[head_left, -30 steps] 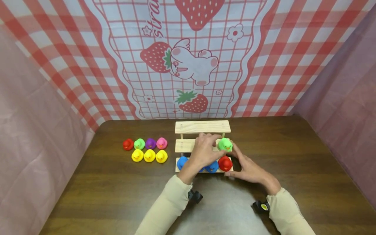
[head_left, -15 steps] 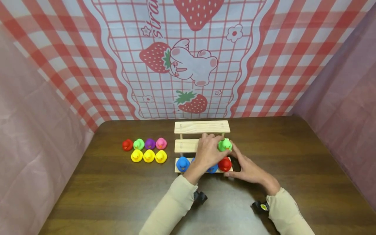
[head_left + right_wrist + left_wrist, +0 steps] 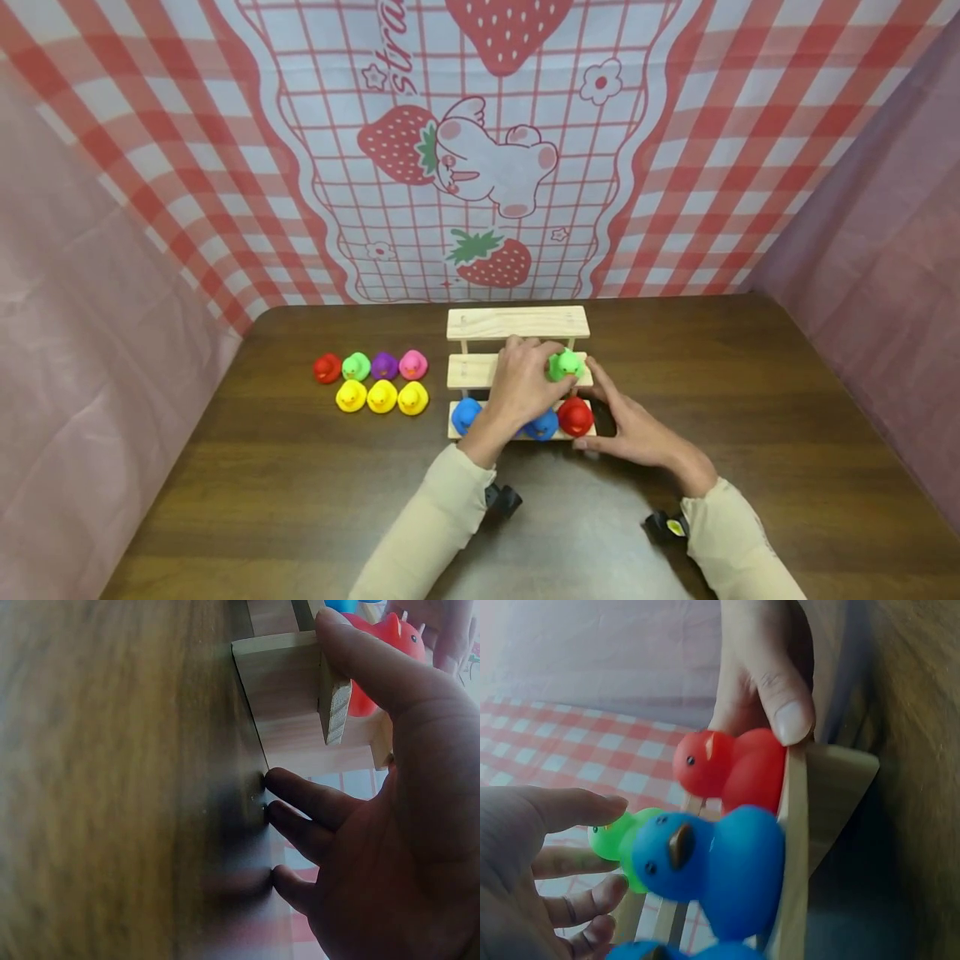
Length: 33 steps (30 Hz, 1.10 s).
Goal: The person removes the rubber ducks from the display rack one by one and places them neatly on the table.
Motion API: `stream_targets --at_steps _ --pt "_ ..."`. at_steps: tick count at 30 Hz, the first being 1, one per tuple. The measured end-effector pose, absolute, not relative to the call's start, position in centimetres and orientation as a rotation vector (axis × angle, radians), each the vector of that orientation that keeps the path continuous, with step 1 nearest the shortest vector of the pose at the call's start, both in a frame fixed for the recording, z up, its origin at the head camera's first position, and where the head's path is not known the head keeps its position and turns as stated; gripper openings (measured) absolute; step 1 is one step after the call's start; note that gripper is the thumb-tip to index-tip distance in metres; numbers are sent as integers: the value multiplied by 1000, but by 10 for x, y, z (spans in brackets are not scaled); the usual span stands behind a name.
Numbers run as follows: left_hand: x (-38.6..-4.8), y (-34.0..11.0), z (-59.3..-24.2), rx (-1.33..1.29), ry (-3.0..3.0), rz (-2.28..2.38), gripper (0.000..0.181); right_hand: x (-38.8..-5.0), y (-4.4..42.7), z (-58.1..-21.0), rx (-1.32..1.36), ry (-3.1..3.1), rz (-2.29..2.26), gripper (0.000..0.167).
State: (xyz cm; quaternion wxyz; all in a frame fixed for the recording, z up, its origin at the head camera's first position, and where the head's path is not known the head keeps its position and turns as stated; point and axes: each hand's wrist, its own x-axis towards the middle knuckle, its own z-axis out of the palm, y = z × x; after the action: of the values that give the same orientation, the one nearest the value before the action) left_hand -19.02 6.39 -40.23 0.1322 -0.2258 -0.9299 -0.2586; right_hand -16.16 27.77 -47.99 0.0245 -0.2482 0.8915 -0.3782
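Observation:
My left hand (image 3: 521, 383) pinches a green rubber duck (image 3: 567, 365) between thumb and fingers, at the right end of the middle shelf of a three-tier wooden rack (image 3: 517, 322). Whether the duck touches the shelf I cannot tell. A red rubber duck (image 3: 575, 417) sits at the right end of the bottom shelf, beside blue rubber ducks (image 3: 541, 425) partly hidden by my left hand. My right hand (image 3: 637, 429) lies at the rack's right side. In the right wrist view its thumb (image 3: 367, 664) touches the bottom shelf's end, and the spread lower fingers (image 3: 311, 796) reach the tabletop.
Left of the rack, two rows of rubber ducks stand on the brown table (image 3: 285, 492). Red, green, purple and pink ducks (image 3: 412, 365) form the back row; three yellow ducks (image 3: 382, 397) the front. A checked strawberry cloth (image 3: 480, 167) hangs behind.
The green duck, in my left hand, has shifted slightly left along the middle shelf. The left hand first moved a little right, then back left. My right hand stays in place.

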Motion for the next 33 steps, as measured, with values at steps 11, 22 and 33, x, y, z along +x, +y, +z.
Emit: stream_targets --at_steps 11,22,33 --pt "-194 39 -395 -632 -2681 -835 36 -161 278 -481 -762 2766 -1166 119" --pt "-195 12 -396 -610 -2669 -850 36 -160 277 -478 -758 2766 -1169 119" --pt "-193 -11 -396 -583 -2658 -907 37 -161 277 -479 -749 2753 -1173 119"
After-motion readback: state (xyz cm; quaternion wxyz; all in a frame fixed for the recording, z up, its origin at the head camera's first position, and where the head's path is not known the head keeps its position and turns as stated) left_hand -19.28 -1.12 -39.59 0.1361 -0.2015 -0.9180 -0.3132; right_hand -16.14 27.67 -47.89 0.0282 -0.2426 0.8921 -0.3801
